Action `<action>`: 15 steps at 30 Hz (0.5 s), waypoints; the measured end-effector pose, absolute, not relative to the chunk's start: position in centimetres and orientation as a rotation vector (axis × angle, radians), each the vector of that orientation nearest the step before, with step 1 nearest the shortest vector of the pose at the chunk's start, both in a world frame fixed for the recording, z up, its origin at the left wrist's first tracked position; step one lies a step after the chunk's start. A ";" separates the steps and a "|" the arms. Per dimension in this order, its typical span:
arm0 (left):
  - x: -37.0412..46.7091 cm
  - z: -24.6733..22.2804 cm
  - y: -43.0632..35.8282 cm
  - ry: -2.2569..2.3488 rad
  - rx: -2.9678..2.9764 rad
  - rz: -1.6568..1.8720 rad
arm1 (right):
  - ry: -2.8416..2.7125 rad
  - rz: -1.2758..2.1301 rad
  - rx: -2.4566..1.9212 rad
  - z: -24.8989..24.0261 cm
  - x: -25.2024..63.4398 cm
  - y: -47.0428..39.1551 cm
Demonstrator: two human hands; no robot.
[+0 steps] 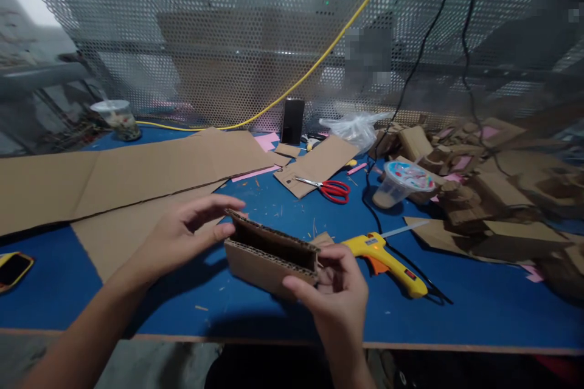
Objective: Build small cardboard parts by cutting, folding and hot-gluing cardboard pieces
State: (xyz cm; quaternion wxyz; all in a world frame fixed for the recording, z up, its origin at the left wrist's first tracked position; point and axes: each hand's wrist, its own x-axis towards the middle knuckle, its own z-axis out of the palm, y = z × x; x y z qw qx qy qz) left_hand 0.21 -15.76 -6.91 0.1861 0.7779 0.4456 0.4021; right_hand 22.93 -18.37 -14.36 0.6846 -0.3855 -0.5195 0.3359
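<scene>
A narrow, open-topped cardboard box is held up over the near part of the blue table, its hollow inside dark. My left hand grips its left end, thumb at the corner and fingers behind it. At the right end, my right hand has its thumb on the front wall and its fingers around the short side. Just right of that hand lies a yellow glue gun with an orange trigger and a glue stick in its back. Red-handled scissors rest on a cardboard piece beyond the box.
Long cardboard sheets cover the table's left side. A pile of cardboard pieces fills the right, beside a plastic cup. Another cup, a black phone and a plastic bag stand along the back mesh.
</scene>
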 end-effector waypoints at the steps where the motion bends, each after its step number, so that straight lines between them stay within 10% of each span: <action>1: 0.5 -6.7 -15.5 1.166 2.131 1.057 | -1.148 0.822 -0.855 -14.3 23.2 -18.1; 15: 0.9 -5.2 -15.1 1.208 2.349 1.086 | -1.244 1.030 -0.874 -12.4 24.3 -16.6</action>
